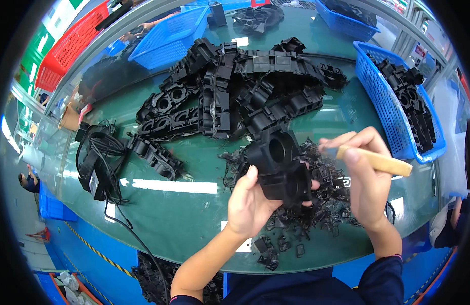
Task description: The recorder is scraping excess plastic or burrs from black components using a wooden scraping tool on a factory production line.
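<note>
My left hand point(246, 203) is closed around a black moulded plastic part point(276, 170) with round openings, lifted above the green table. Close to its right, my right hand point(368, 173) grips a tool with a pale yellow handle point(384, 162). The tool's short tip points toward the part but looks apart from it; its exact kind is hard to make out. Under both hands lies a heap of small black plastic scraps point(323, 203). A large pile of similar black parts point(214, 101) sits farther back.
A blue basket point(382, 117) of black parts stands at the right. Another blue basket point(169, 38) is at the back left, near a red basket point(67, 51). A black device with a coiled cable point(100, 157) lies on the table's left, its cord hanging over the front edge.
</note>
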Demonstrator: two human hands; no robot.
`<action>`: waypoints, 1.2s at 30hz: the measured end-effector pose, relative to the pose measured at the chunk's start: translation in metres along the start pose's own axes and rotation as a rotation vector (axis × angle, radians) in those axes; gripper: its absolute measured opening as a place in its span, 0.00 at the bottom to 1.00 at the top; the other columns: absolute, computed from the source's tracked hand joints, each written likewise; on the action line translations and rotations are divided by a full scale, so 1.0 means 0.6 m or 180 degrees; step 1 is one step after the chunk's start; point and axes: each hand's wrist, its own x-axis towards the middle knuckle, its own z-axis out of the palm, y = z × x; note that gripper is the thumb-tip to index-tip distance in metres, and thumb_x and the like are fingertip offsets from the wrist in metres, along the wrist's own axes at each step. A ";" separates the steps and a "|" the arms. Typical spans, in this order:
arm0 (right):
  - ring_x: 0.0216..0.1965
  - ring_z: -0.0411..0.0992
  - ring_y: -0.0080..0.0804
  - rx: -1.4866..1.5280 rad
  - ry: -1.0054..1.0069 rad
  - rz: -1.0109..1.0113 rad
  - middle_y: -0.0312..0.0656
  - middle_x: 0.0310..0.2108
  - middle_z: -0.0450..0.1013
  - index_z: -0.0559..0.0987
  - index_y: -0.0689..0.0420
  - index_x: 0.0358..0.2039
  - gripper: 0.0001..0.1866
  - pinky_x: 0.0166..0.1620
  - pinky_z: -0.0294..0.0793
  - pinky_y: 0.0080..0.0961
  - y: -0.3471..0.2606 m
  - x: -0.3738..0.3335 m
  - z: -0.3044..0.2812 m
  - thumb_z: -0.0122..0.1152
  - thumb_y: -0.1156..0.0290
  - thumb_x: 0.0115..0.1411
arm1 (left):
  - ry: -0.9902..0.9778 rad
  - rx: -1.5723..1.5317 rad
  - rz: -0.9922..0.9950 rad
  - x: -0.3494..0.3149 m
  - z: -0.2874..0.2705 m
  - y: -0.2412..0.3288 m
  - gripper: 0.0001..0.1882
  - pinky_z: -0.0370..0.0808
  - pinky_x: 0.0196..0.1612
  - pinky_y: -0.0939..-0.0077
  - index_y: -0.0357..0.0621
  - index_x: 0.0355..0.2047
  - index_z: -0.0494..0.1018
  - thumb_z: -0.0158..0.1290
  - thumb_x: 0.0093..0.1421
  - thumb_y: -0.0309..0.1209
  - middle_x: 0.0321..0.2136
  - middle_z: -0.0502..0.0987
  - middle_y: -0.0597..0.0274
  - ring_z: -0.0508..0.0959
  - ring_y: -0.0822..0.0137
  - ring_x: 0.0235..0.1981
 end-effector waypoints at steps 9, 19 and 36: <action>0.24 0.73 0.24 -0.0764 -0.0308 0.0233 0.46 0.28 0.74 0.71 0.67 0.44 0.13 0.30 0.72 0.17 -0.017 -0.005 0.014 0.44 0.72 0.65 | -0.0502 0.0008 0.0166 0.002 -0.020 -0.001 0.46 0.73 0.19 0.70 0.44 0.52 0.56 0.32 0.51 0.73 0.32 0.69 0.50 0.76 0.54 0.23; 0.30 0.74 0.25 -0.1468 -0.0525 -0.0340 0.46 0.34 0.74 0.76 0.64 0.37 0.07 0.37 0.72 0.20 0.013 -0.003 0.007 0.51 0.81 0.59 | -0.0458 0.0809 0.0443 0.004 -0.008 0.006 0.45 0.76 0.25 0.68 0.37 0.48 0.59 0.41 0.50 0.69 0.32 0.71 0.48 0.78 0.55 0.26; 0.37 0.74 0.31 -0.0929 -0.1010 -0.0627 0.46 0.37 0.73 0.72 0.65 0.45 0.22 0.42 0.73 0.24 0.015 0.006 0.003 0.63 0.66 0.54 | 0.0170 0.4426 0.2825 0.015 -0.025 0.015 0.37 0.69 0.48 0.65 0.37 0.48 0.61 0.66 0.36 0.23 0.44 0.69 0.49 0.71 0.51 0.45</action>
